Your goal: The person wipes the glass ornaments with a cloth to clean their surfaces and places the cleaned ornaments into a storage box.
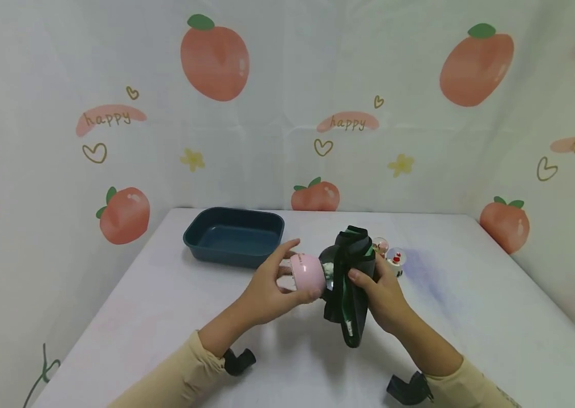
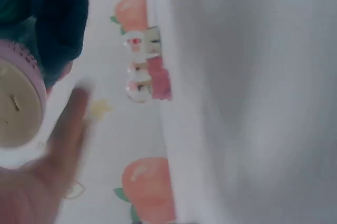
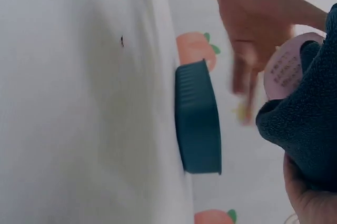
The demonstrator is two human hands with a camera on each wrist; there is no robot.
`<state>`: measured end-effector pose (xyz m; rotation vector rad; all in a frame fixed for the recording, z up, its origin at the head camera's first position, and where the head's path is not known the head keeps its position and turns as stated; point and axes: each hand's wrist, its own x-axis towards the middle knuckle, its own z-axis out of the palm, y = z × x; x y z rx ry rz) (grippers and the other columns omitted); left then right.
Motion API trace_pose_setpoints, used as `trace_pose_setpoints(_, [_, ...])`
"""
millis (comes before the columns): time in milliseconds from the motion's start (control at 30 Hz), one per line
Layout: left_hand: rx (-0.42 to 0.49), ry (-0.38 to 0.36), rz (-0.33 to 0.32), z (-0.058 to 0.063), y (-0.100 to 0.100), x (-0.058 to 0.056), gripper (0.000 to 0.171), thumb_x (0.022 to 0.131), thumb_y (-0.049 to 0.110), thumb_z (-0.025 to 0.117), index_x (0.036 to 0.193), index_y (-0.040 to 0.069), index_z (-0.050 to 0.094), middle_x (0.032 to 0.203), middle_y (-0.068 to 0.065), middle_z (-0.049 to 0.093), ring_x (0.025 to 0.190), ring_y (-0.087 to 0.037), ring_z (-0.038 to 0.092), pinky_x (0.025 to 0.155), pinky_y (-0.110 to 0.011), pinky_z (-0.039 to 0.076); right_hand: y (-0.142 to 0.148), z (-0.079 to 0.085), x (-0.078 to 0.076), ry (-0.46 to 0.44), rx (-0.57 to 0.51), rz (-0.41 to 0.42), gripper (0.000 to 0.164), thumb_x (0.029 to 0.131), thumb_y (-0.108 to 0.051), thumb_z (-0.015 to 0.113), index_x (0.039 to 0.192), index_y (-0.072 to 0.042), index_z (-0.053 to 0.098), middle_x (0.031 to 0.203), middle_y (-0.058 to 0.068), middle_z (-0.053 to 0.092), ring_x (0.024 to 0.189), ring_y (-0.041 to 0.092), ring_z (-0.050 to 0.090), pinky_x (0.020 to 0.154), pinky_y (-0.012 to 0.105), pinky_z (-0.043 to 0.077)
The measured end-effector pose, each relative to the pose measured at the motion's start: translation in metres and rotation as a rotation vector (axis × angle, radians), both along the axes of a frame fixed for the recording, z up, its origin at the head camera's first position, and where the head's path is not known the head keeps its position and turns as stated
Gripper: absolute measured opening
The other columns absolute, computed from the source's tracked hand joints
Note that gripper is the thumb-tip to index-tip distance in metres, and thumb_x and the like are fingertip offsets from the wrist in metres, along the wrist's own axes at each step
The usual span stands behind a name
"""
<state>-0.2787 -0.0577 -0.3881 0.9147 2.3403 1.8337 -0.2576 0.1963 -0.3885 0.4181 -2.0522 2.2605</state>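
Observation:
A snow globe with a pink base (image 1: 308, 274) is held sideways above the table, its glass end partly covered by a dark green towel (image 1: 354, 283). My right hand (image 1: 381, 292) grips the towel around the glass, thumb in front, with folds hanging below. At the base, my left hand (image 1: 272, 289) has its thumb against the lower edge and its index finger raised. In the right wrist view, the fingers of that hand (image 3: 253, 40) look blurred, fairly straight and apart from the base. The base's pale underside (image 2: 18, 105) shows in the left wrist view.
A dark teal rectangular tray (image 1: 233, 258) stands at the back left of the white table (image 1: 155, 340). Behind my right hand are several small snow globes (image 1: 396, 258), partly hidden. A printed cloth backdrop (image 1: 267, 141) rises along the table's far edge.

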Motion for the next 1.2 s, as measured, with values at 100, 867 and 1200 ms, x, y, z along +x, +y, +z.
trace_pose_setpoints(100, [0.0, -0.286, -0.127, 0.004, -0.001, -0.001, 0.081, 0.103, 0.061, 0.06, 0.162, 0.017, 0.027, 0.142, -0.023, 0.054, 0.112, -0.031, 0.072, 0.083, -0.044, 0.067, 0.001, 0.001, 0.001, 0.071, -0.007, -0.027, 0.045, 0.096, -0.009, 0.064, 0.138, -0.024, 0.056, 0.121, 0.004, 0.064, 0.11, 0.018, 0.065, 0.089, 0.032, 0.062])
trace_pose_setpoints(867, [-0.078, -0.167, 0.002, 0.009, -0.009, -0.005, 0.058, 0.092, 0.031, 0.084, 0.142, 0.017, 0.06, 0.13, -0.006, 0.065, 0.111, -0.023, 0.066, 0.089, -0.035, 0.06, -0.002, -0.004, -0.006, -0.161, 0.04, 0.037, 0.058, 0.103, -0.027, 0.063, 0.154, -0.011, 0.041, 0.139, 0.012, 0.055, 0.12, 0.02, 0.06, 0.102, 0.034, 0.056])
trace_pose_setpoints(1200, [-0.139, 0.236, 0.037, 0.012, -0.006, 0.001, 0.091, 0.073, 0.021, 0.1, 0.152, 0.031, 0.056, 0.138, 0.005, 0.058, 0.13, -0.014, 0.056, 0.104, -0.039, 0.059, -0.001, 0.0, -0.01, -0.334, 0.019, 0.013, 0.059, 0.104, -0.035, 0.057, 0.155, -0.011, 0.037, 0.144, 0.009, 0.05, 0.129, 0.024, 0.05, 0.109, 0.042, 0.047])
